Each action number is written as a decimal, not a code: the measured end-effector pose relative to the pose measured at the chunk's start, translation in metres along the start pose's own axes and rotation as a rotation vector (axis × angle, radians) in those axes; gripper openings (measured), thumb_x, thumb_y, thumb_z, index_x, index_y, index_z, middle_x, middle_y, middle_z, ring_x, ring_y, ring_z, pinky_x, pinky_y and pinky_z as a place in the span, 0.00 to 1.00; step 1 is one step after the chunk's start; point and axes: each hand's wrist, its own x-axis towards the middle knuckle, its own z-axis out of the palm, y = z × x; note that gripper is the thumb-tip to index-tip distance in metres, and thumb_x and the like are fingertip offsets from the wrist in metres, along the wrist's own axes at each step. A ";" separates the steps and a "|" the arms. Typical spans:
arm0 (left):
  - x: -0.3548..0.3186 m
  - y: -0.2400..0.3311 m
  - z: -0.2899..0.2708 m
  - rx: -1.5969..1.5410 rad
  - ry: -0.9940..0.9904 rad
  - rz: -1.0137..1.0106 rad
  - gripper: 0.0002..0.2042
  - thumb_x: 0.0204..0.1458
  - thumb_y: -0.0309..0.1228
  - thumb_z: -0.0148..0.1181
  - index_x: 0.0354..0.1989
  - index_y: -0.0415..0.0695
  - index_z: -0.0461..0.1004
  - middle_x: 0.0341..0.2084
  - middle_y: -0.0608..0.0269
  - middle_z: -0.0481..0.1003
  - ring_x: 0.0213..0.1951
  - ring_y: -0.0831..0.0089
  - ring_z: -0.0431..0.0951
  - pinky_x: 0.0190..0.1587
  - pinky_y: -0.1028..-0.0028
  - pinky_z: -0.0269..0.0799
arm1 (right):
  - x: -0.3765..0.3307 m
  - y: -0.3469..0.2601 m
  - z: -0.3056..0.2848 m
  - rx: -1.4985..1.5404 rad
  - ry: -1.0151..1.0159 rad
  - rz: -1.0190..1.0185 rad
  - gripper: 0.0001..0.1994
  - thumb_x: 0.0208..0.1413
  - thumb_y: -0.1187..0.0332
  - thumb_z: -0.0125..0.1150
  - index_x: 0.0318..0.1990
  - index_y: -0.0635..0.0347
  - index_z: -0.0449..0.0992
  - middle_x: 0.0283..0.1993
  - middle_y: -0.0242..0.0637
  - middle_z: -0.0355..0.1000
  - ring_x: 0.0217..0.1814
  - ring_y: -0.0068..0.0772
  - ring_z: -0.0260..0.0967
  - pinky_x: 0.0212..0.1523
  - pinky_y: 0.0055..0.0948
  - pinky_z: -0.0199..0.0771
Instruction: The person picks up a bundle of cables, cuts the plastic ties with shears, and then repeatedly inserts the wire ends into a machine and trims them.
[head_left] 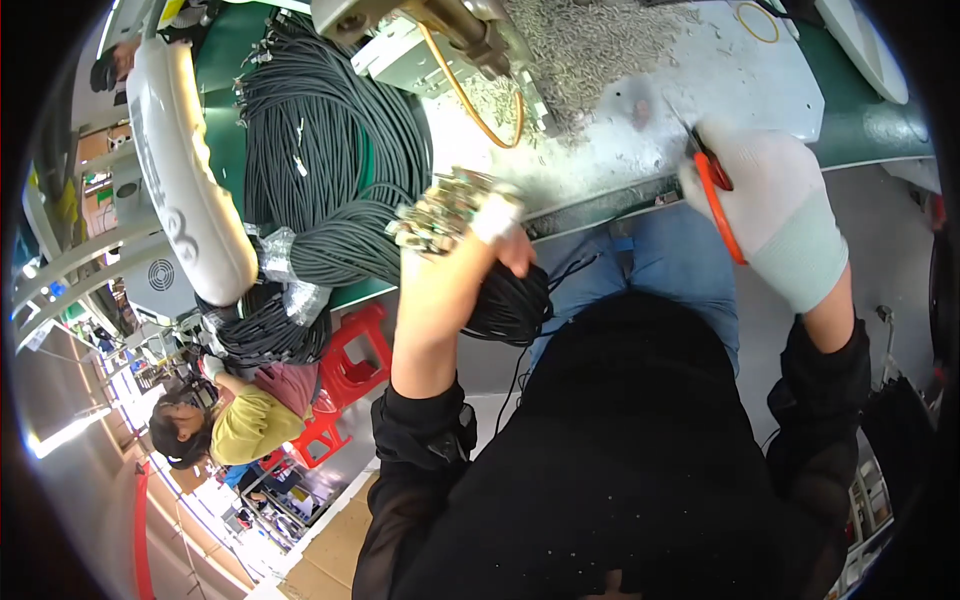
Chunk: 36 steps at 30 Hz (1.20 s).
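My left hand [512, 245] is bent round a thick bundle of black cables [512, 305], partly hidden behind my wrist. It is slightly blurred, and something white is wrapped on it. A cluster of metal connector ends [445, 212] sticks out beside that hand. In a white glove, my right hand [765, 190] is closed on red-handled scissors [716, 200], whose slim blades point up and left over the bench edge. The scissors are apart from the cables.
A large coil of black cables [310, 130] lies on the green bench at left, near a white lamp [180, 170]. A press-like machine [470, 40] stands ahead, with small metal scraps [590, 60] beside it. Red stools [355, 350] and a person in yellow [250, 425] are at left.
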 end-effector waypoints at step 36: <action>-0.034 -0.005 0.070 0.334 0.129 -0.045 0.09 0.46 0.20 0.64 0.35 0.36 0.73 0.27 0.69 0.75 0.27 0.85 0.70 0.30 0.83 0.67 | -0.064 -0.030 0.020 -0.038 0.410 -0.224 0.09 0.44 0.71 0.66 0.33 0.60 0.74 0.19 0.36 0.66 0.17 0.33 0.66 0.19 0.24 0.63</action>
